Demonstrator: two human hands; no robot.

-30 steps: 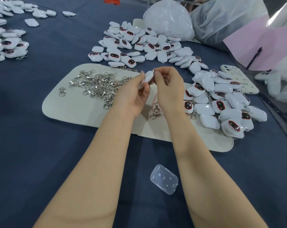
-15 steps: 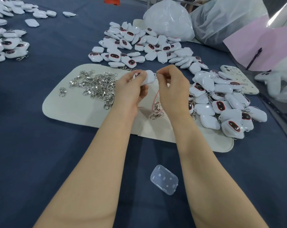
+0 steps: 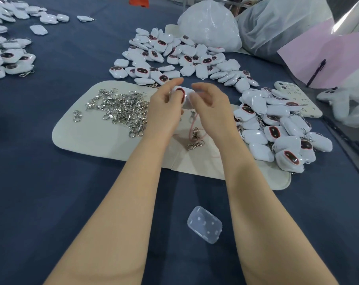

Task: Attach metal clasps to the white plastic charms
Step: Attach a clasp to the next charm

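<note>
the white charm (image 3: 182, 93) sits above the cream mat (image 3: 75, 140), held in the left grip (image 3: 166, 108), while the right grip (image 3: 212, 103) curls just beside it, too blurred to tell whether it pinches anything. a clasp fumbled here would likely drop among the loose clasps (image 3: 123, 109) or snag the pink cord (image 3: 192, 131) below.
</note>
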